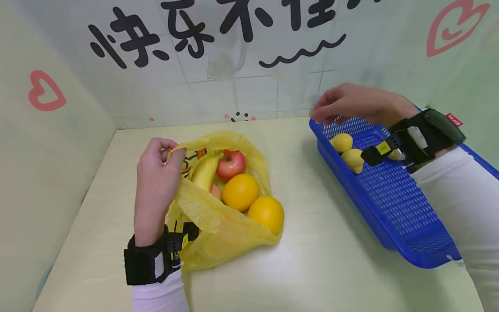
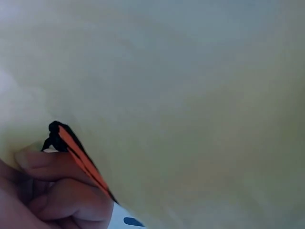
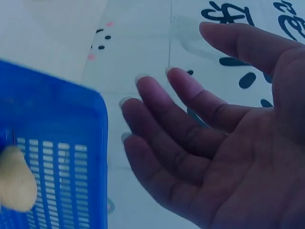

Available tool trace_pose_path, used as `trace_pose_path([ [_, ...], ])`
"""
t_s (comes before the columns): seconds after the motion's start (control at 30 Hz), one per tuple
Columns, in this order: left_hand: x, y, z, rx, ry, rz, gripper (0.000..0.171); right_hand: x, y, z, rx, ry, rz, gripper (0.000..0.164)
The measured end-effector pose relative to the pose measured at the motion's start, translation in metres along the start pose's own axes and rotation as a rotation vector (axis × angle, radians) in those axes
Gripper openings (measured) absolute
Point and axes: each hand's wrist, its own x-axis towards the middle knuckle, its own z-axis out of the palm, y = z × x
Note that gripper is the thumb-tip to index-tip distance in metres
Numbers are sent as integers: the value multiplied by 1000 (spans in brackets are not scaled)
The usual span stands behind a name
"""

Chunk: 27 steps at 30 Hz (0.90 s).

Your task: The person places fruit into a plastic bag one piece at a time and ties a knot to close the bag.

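Note:
My left hand (image 1: 157,177) pinches the left edge of a yellow plastic bag (image 1: 218,234), holding its mouth apart. Inside the bag lie a banana (image 1: 204,173), a red apple (image 1: 231,165) and two oranges (image 1: 241,192), one of them at the bag's right lip. Part of another pinkish fruit (image 1: 216,190) peeks out beside the banana. In the left wrist view the bag's film (image 2: 190,105) fills most of the picture. Over the far left corner of a blue plastic basket (image 1: 351,203) hangs my right hand (image 3: 205,138), its fingers loosely bent with nothing in them.
Yellow lemon-like fruits (image 1: 353,160) lie in the basket's far part, one of them partly behind the right wrist strap. A wall with black writing (image 1: 195,34) rises behind the light table (image 1: 296,260). Another wall (image 1: 50,151) stands at the left.

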Motion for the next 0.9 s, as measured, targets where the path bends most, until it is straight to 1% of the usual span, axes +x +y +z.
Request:
trace_pose_path([
  [0.13,0,0,-1,1,1,-6,28,-6,21,-11,-123,24,50,52],
  [0.27,0,-1,-2,-7,-1,-17,29,-2,34,-11,-248,23,90,54],
  [0.37,0,-2,-1,-6,-4,-20,28,4,42,-4,-323,-35,107,60],
  [0.5,0,-2,0,-2,-6,-15,29,12,52,8,-380,-119,107,68],
  [0.67,0,-1,1,3,-3,-3,29,18,69,21,-432,-167,96,81],
  [0.73,0,-1,1,7,0,1,29,19,75,25,-435,-181,100,84],
  [0.83,0,-1,2,14,5,2,29,20,84,30,-400,-196,123,83],
  [0.9,0,-1,2,16,6,1,29,21,88,32,-344,-205,137,81],
])
